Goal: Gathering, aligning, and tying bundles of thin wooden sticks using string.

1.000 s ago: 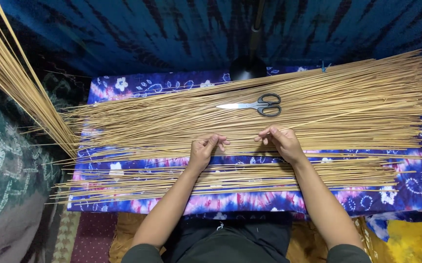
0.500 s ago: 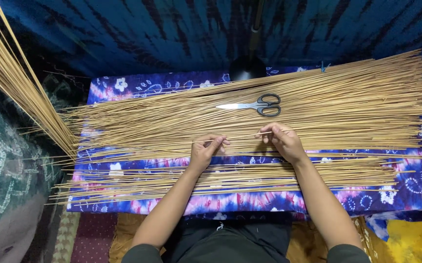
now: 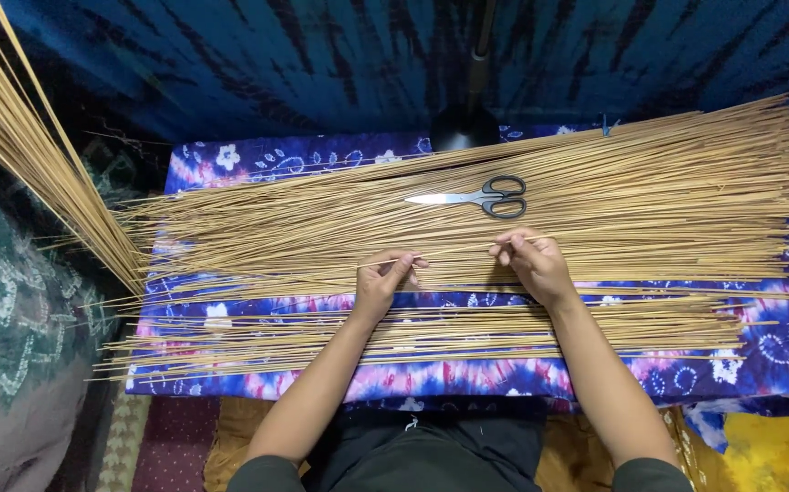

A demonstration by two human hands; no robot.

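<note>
A wide pile of long thin tan sticks [image 3: 649,196] lies across a low table covered with a blue and purple flowered cloth [image 3: 230,159]. A smaller row of sticks [image 3: 467,330] lies nearer to me. My left hand [image 3: 382,282] and my right hand [image 3: 531,262] pinch the two ends of one short thin stick [image 3: 449,254], held just above the front edge of the big pile. Black-handled scissors [image 3: 481,196] rest on the pile just beyond my hands.
A second sheaf of long sticks [image 3: 20,146] slants in from the upper left, over a green patterned cushion [image 3: 11,310]. A dark blue striped fabric [image 3: 321,64] hangs behind the table. A black lamp base [image 3: 465,128] stands at the table's far edge. Yellow cloth [image 3: 768,456] lies at the lower right.
Both hands have lifted slightly off the pile, and a single short stick now shows stretched between their fingertips. The scissors and piles have not moved.
</note>
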